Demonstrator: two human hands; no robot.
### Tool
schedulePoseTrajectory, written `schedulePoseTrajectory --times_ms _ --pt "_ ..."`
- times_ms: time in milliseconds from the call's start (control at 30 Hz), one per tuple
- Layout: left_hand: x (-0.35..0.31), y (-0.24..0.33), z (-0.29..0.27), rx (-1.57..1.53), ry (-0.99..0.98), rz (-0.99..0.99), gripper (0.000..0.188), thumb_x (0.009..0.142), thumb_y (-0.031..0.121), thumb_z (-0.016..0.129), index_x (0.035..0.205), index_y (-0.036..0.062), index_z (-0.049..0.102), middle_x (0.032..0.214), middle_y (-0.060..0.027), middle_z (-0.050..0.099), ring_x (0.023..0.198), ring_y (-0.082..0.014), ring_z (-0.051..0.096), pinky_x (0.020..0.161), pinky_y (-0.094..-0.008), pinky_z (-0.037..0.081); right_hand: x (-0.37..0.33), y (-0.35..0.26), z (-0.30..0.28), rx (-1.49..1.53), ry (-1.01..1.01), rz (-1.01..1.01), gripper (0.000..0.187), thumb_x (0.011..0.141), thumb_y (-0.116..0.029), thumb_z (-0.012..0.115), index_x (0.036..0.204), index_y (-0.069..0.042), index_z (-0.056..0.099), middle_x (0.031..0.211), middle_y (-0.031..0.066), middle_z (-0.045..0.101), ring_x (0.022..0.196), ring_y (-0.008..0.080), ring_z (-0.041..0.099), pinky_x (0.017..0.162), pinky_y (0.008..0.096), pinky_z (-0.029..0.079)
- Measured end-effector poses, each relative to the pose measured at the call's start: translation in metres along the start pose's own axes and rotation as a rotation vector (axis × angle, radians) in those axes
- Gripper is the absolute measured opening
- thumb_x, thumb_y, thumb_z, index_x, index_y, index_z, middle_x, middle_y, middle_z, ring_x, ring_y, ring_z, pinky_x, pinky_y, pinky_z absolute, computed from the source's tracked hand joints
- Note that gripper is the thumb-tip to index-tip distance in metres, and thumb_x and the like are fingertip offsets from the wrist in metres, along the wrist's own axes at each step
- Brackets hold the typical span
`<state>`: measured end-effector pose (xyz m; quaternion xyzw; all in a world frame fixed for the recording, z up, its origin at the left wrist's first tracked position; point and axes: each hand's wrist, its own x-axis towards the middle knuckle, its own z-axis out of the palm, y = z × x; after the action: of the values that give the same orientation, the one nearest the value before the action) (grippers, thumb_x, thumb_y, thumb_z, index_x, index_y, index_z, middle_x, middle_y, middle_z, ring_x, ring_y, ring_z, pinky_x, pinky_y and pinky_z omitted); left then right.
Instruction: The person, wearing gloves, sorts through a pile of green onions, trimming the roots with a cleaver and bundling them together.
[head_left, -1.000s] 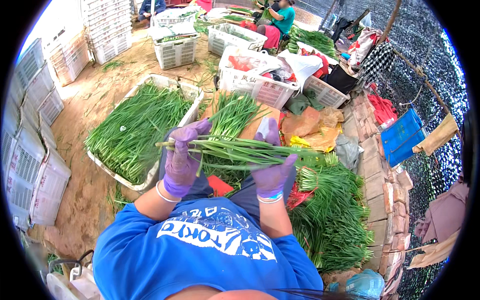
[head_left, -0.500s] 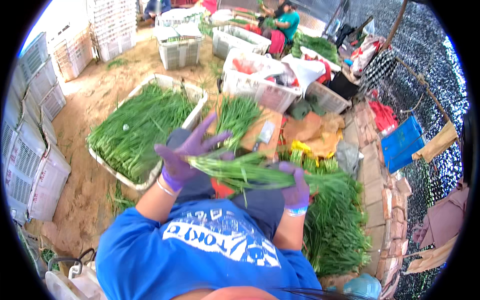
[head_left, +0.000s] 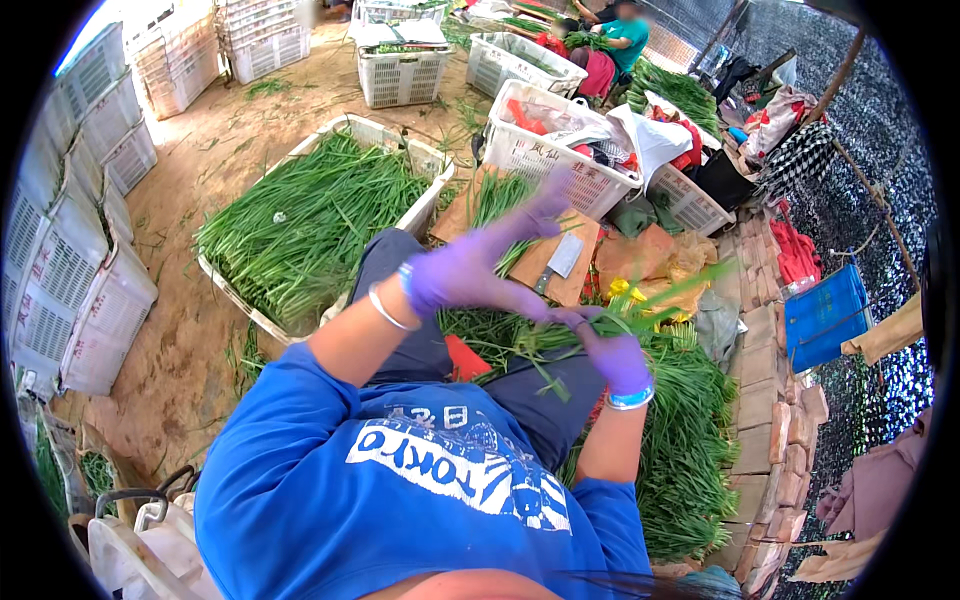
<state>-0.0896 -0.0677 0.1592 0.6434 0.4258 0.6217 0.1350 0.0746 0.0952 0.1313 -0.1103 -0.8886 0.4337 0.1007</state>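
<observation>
My purple-gloved left hand [head_left: 465,268] is over my lap, fingers spread and thumb reaching toward my right hand; I see nothing gripped in it. Loose green leaves, which look like garlic chives [head_left: 645,320], are pinched in my gloved right hand [head_left: 618,362], their tips fanning out to the right. More chive leaves [head_left: 490,328] lie across my thighs below the hands. Beyond them, a cleaver [head_left: 567,256] rests on a wooden board [head_left: 575,290], beside a bunch of chives [head_left: 495,198]. A large chive pile [head_left: 690,430] lies at my right.
A white crate [head_left: 430,205] heaped with chives stands ahead on the left. Stacked white crates [head_left: 60,290] line the left side. Another crate [head_left: 545,170] holds bags. Bricks [head_left: 760,430] edge the right side, near a blue bin [head_left: 825,318]. A co-worker [head_left: 625,45] sits at the back.
My left hand has moved right and up, toward my right hand. The bundle stretched between both hands is no longer there; leaves show at my right hand and lap. The view has shifted slightly.
</observation>
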Motion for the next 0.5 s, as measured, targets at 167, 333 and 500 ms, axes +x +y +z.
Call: schedulePoseTrajectory --times_ms 167,333,500 --pt "-0.048 -0.057 0.069 -0.185 -0.184 -0.327 0.076 0.075 0.006 0.066 0.137 0.0077 0.022 0.141 -0.0100 0.024 0.118 -0.0163 0.038 0.097 -0.0346 0.034 0.009 -0.025 -0.008 0.166 -0.122 -0.071 0.018 0.082 -0.016 0.055 0.086 -0.001 0.064 0.082 0.0055 0.065 0.074 0.0140 0.061 0.068 0.0256 0.047" --pt "-0.099 -0.054 0.078 -0.622 -0.418 -0.745 0.036 0.089 0.016 0.046 0.123 0.0037 0.045 0.101 -0.0053 0.060 0.083 -0.0083 0.056 0.075 -0.0237 0.046 0.004 -0.048 -0.056 0.449 0.153 -0.012 0.026 0.083 -0.021 0.053 0.078 0.003 0.063 0.075 0.0112 0.064 0.065 0.0170 0.061 0.062 0.0277 0.048" --pt "-0.095 -0.032 0.063 -0.778 -0.078 -0.887 0.033 0.089 0.020 0.045 0.116 0.0018 0.052 0.053 0.0039 0.049 0.043 -0.0021 0.039 0.042 -0.0152 0.031 0.001 -0.018 -0.083 0.488 0.406 0.092 0.033 0.084 -0.027 0.052 0.078 0.003 0.061 0.073 0.0133 0.064 0.058 0.0176 0.060 0.053 0.0280 0.047"
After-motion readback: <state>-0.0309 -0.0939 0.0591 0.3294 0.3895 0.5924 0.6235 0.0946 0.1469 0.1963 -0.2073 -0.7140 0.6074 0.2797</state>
